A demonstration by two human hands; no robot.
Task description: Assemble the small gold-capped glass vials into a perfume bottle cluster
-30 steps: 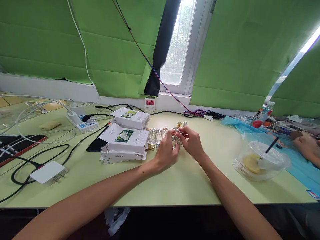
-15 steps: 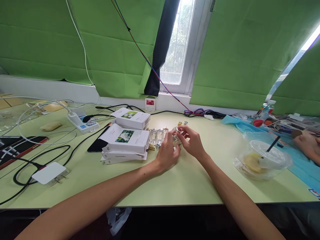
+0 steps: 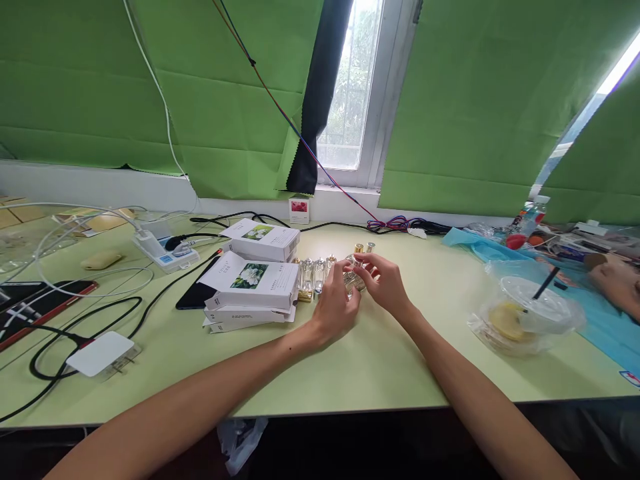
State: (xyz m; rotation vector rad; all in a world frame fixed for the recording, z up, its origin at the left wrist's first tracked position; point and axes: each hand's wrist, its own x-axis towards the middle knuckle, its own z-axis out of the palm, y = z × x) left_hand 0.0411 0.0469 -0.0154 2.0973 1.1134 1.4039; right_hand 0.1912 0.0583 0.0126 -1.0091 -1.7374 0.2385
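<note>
The two hands are close together over the bench [image 3: 400, 360], and both are on one glass bottle [image 3: 355, 280], which is located between them. The left hand [image 3: 336, 300] is curled at the near left side of this bottle, with the fingers bent around it. The right hand [image 3: 385, 283] has its thumb and finger pinched at the upper part; what small piece is between these fingertips, I cannot tell, because the fingers hide it.

Just to the left of the left hand there is a row of clear glass bottles [image 3: 319, 275], partly covered by this hand. Just beyond the hands stand a gold cap [image 3: 359, 248] and, beside it, a silver cap [image 3: 370, 247].

Further to the left of the hands is a stack of white boxes [image 3: 257, 283], the top one printed with a white flower and having its flap open. A dark phone [image 3: 193, 293] lies partly under this stack. Behind the stack is another white box [image 3: 260, 237].

Well to the right of the hands is a lidded cup [image 3: 525, 297] with a black straw, inside a clear plastic bag. Past it, another person's hand [image 3: 615, 280] is above a blue sheet [image 3: 600, 340].
</note>
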